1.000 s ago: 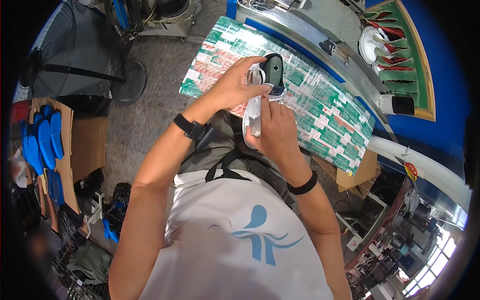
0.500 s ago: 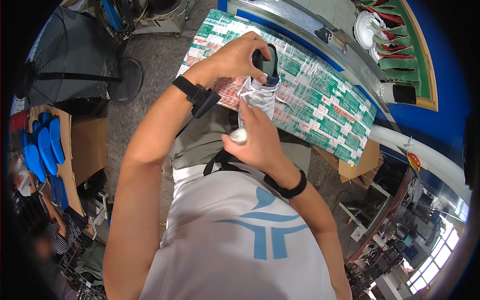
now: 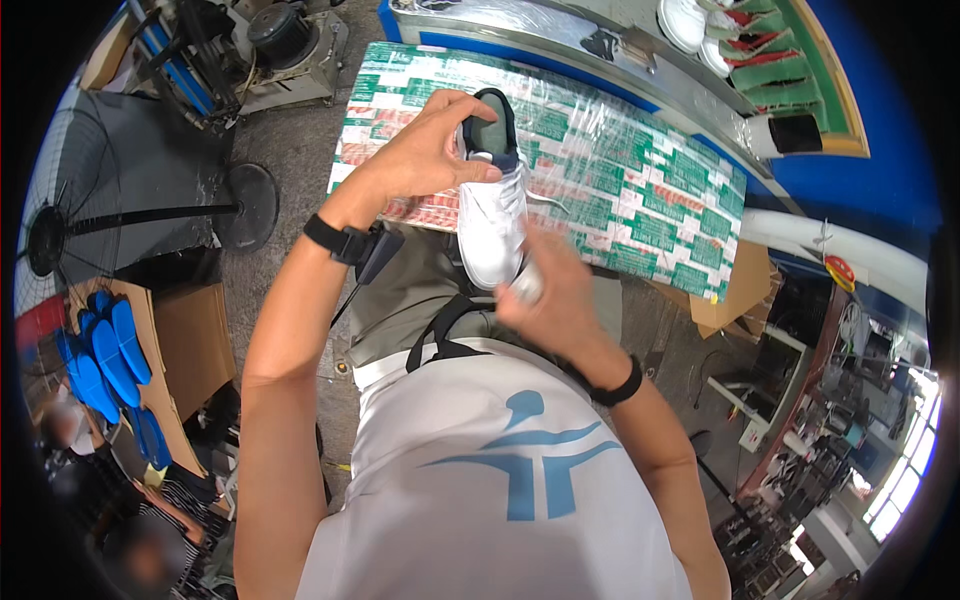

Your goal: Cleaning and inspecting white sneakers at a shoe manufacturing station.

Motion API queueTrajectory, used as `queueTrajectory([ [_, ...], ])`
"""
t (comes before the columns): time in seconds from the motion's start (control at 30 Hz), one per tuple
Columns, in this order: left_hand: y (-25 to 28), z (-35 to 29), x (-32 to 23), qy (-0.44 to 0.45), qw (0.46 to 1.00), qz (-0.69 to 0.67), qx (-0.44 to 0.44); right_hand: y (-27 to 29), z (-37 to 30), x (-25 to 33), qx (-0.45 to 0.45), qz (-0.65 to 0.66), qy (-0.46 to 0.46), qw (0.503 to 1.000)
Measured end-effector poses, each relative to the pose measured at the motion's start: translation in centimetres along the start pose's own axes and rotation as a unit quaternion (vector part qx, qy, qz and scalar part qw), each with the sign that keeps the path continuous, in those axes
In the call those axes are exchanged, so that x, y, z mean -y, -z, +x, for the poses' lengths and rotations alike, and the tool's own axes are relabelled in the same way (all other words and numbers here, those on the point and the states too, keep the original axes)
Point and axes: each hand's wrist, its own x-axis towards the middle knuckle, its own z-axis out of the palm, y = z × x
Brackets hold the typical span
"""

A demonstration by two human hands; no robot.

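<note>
My left hand [image 3: 425,150] grips the dark-collared heel end of a white sneaker [image 3: 490,215], holding it above the near edge of a worktable covered in green, red and white printed sheet [image 3: 640,190]. The shoe's toe points toward me. My right hand [image 3: 555,290] is at the toe, blurred, with a small white object pinched in its fingers against the toe. Both wrists carry black bands.
A conveyor with white shoes [image 3: 690,20] runs past the table's far side. A standing fan [image 3: 110,215] is on the floor to my left. Blue insoles [image 3: 105,360] lie on cardboard at lower left, beside a seated person [image 3: 150,540]. Machinery [image 3: 250,50] stands at upper left.
The shoe has been turned from sole-side handling to toe-toward-me and shifted slightly. My right hand slid from the shoe's side down to its toe.
</note>
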Motion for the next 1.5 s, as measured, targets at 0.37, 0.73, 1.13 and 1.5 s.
queueTrajectory([
  [0.37,-2.1,1.6,1.3,-0.002,0.995,-0.067,-0.072,5.0,-0.4,-2.2,0.107,-0.053,0.053,0.991],
  [0.73,-2.5,1.6,1.4,-0.012,0.995,-0.064,-0.074,1.4,2.6,-3.4,0.038,-0.006,0.009,0.999],
  [1.13,-2.0,1.4,1.5,-0.035,0.995,-0.034,-0.092,0.7,2.2,0.1,0.04,-0.073,0.112,0.99],
  [1.5,-2.6,1.1,0.8,-0.012,0.994,-0.037,-0.105,-3.9,3.8,0.4,0.067,-0.074,0.037,0.994],
])
